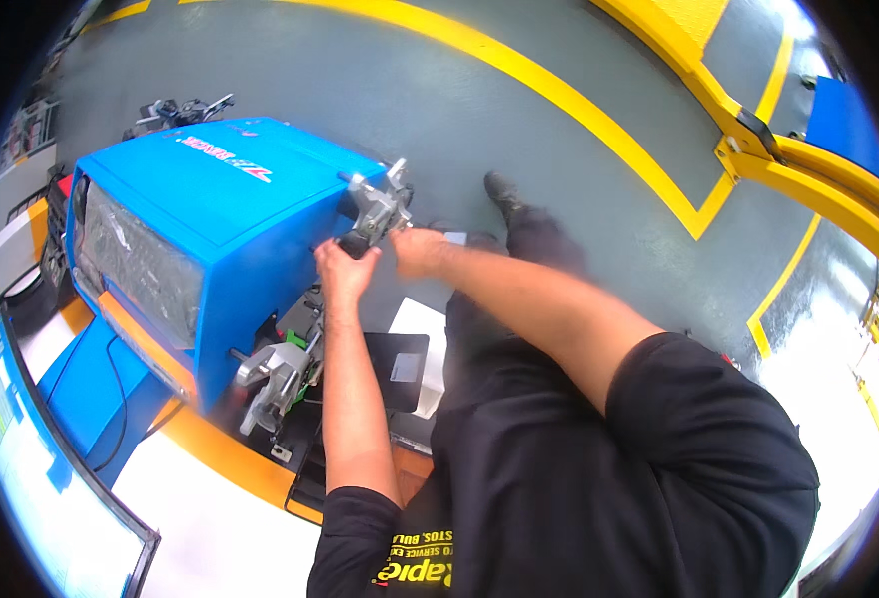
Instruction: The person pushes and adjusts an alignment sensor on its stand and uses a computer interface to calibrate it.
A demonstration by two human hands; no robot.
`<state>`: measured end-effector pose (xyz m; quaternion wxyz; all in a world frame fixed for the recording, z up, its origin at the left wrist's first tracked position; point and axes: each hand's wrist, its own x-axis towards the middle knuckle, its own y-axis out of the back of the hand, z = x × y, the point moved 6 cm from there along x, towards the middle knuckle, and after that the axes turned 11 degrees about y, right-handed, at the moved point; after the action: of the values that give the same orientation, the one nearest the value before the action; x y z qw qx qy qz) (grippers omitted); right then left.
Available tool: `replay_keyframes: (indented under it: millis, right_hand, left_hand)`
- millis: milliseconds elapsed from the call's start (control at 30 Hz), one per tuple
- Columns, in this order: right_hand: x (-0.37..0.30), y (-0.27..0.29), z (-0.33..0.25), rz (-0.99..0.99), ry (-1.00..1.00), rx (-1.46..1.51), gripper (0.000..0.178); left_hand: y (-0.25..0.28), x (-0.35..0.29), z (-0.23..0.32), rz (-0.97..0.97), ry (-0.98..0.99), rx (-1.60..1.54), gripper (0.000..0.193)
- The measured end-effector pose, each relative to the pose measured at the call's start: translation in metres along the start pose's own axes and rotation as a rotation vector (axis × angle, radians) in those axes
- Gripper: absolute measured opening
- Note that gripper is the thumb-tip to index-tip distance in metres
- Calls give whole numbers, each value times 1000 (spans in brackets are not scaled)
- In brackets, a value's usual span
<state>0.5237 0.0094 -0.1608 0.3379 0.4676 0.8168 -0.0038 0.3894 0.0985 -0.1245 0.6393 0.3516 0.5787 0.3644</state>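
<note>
A silver metal wheel clamp (377, 211) with black parts sits at the right side of a blue cabinet (200, 179). My left hand (346, 269) is closed around a dark part at the clamp's lower end, its thumb toward the cabinet. Close by on the right, my right hand (417, 252) is closed at the clamp's near edge, with its fingers partly hidden. Lower down, a second silver clamp (275, 379) with green parts hangs beside the cabinet, left of my left forearm.
A screen (46, 468) stands at the lower left, by an orange and white counter (225, 458). A black box-like panel (397, 371) lies beyond my left forearm. More clamps (185, 112) show behind the cabinet. A yellow lift arm (798, 184) crosses the right; yellow lines mark the grey floor.
</note>
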Motion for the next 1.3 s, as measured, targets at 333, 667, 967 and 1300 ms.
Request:
replay_keyframes:
  millis: [333, 667, 967, 1300]
  right_hand:
    - [61, 22, -28, 164, 236, 55, 48]
    - [81, 9, -92, -78, 71, -297, 48]
    - [84, -32, -123, -515, 513, -627, 41]
    - [106, -1, -120, -133, 179, -560, 47]
  left_hand:
    - [-17, -6, -43, -462, 756, -513, 43]
    - [-89, 4, -172, -45, 759, -790, 58]
    - [-98, 45, -140, -100, 654, -1280, 62]
    - [-143, 67, -148, -213, 505, -1899, 52]
